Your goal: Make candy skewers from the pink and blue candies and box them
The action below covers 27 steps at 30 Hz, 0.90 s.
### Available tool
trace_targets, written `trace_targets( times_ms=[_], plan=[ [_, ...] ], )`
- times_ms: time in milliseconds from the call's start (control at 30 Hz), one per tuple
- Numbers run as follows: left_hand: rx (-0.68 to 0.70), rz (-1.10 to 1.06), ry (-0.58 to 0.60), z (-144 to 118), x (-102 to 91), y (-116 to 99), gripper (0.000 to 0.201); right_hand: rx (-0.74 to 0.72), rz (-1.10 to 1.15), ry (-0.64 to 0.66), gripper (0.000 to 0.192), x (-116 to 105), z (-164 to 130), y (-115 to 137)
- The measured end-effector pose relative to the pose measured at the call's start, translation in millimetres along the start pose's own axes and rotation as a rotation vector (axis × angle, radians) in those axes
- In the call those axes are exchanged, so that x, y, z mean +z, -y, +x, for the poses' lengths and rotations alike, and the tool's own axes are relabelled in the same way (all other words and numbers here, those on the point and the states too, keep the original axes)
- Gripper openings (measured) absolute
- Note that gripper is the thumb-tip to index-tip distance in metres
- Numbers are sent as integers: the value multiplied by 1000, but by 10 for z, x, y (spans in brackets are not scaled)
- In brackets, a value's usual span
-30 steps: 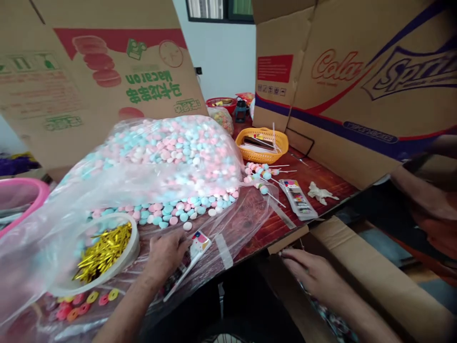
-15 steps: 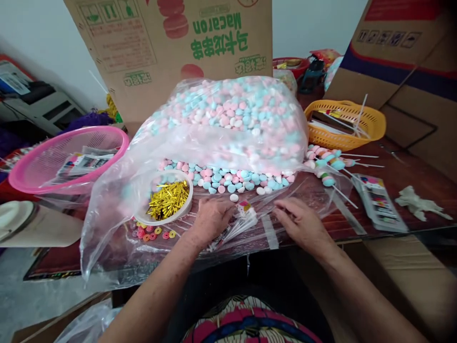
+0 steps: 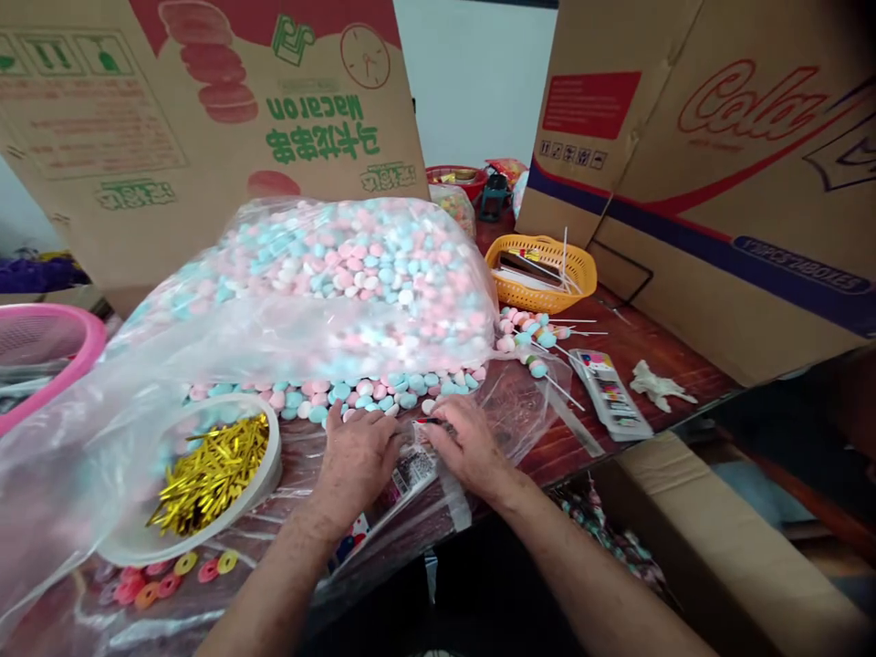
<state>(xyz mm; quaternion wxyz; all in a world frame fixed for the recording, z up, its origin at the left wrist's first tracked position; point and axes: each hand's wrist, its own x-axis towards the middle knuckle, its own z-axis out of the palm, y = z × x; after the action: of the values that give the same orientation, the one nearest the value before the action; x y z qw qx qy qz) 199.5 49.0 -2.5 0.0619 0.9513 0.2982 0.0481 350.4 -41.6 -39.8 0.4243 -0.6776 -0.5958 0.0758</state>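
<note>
Head view, packet [image 3: 414, 472] near the desk [image 3: 667, 345] edge, right hand [image 3: 472, 447] pinching its upper end with fingers, left hand [image 3: 359, 453] by its side, finger hold unclear, candy bag [image 3: 342, 274] at eleven o'clock, bowl [image 3: 273, 464] at nine, basket [image 3: 530, 294] at one.

So your tall brown cardboard box [image 3: 225, 119] on the left says "Macaron" upside down in green, with 马卡龙串串 beside it, plus handling icons. Your big brown carton with blue-and-red stripes [image 3: 698, 182] reads "Cola", then "120PCS" and "BOXES". Print on your clear flat plastic packet [image 3: 414, 472]? Too tiny.
</note>
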Motion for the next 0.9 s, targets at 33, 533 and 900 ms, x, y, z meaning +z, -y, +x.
trace_targets(
  times_ms=[33,533,900],
  plan=[
    [41,-46,39,27,-24,28,23,-26,18,11,13,-42,7,11],
    [176,-78,72,232,-86,-21,17,-160,-36,0,14,-162,80,-82],
    [-85,-397,7,202,-141,-231,15,-109,128,-101,28,-213,175,-37]
  ],
)
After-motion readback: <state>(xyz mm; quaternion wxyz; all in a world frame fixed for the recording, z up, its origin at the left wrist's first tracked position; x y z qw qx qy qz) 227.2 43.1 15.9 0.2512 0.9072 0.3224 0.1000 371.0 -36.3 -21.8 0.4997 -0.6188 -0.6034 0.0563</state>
